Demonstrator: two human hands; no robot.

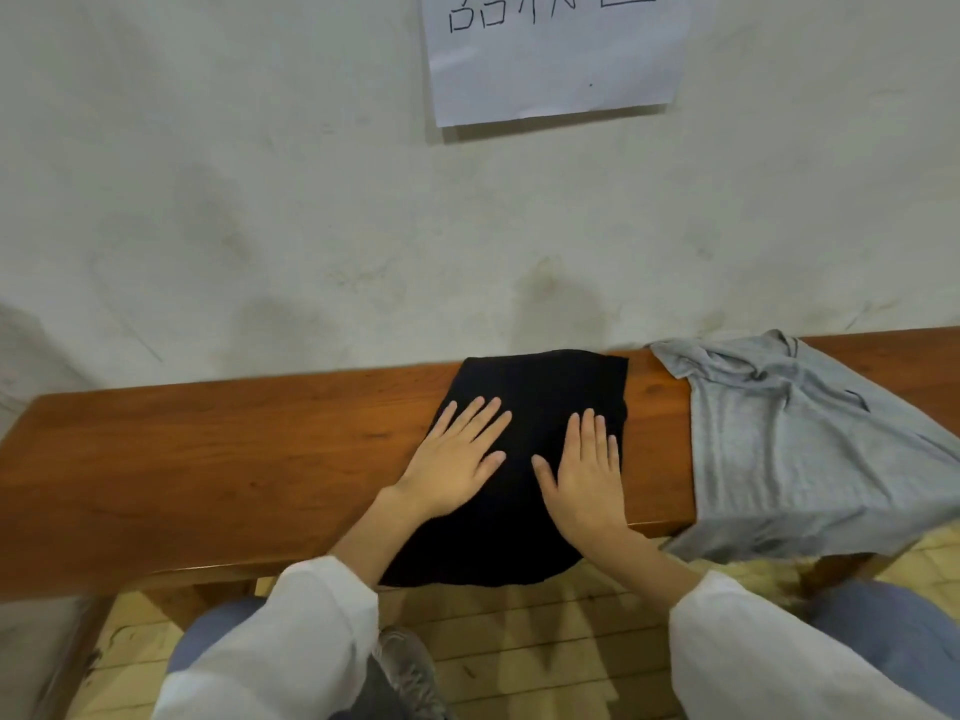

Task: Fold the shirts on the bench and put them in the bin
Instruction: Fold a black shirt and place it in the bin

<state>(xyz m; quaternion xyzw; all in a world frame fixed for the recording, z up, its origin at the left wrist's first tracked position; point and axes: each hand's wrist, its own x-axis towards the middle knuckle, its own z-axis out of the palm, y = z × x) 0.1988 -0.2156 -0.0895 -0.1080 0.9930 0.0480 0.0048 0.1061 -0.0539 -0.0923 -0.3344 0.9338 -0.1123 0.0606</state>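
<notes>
Black shirt (540,407) lies folded into a compact block mid-bench, far edge close to the wall, near edge draped over the front lip of the bench (208,459). Left hand (454,459) is laid flat, palm down, on the shirt's left part, fingers spread, nothing gripped. Right hand (584,470) is laid flat beside it on the right part, fingers extended and close together, thumb out toward the left hand, nothing gripped. Hands are near each other but apart. White sleeves (322,615) are seen on both forearms.

Grey shirt (800,449) is seen unfolded and rumpled at the right of the bench, just beside the black one with a strip of bare wood between them; its lower part hangs over the front edge. Bench is reddish-brown wood, set against a stained pale wall (260,200). A white paper sheet (550,70) with handwritten characters is stuck on the wall above. Tiled floor (519,641) and a grey shoe (410,672) are visible below.
</notes>
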